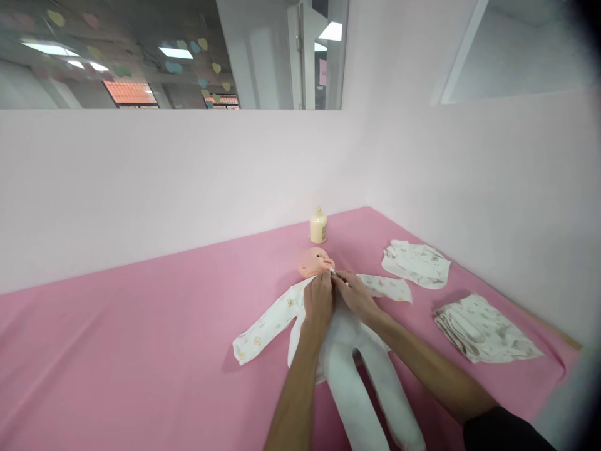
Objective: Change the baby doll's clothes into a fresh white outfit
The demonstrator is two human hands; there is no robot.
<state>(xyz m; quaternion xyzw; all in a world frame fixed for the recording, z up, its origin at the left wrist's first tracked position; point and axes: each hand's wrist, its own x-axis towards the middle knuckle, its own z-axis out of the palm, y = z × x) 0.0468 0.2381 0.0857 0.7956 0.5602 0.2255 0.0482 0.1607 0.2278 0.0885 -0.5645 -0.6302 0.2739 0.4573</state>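
A baby doll point(315, 262) lies on its back on the pink sheet point(178, 326), its head pointing away from me. White printed baby clothing point(270, 322) covers its arms, and the sleeves spread out to both sides. Plain white legs point(352, 388) stretch toward me. At the doll's neck, my left hand point(320, 297) has its fingers closed on the collar of the clothing. Close beside it, my right hand point(354, 294) pinches the same collar area from the other side. The fingertips partly hide what they grip.
A cream pump bottle point(318, 228) stands beyond the doll's head, near the wall. On the right lie a loosely folded white printed garment point(416, 263) and a thicker folded stack of printed cloth point(483, 329). White walls point(164, 181) border the table at the back and right.
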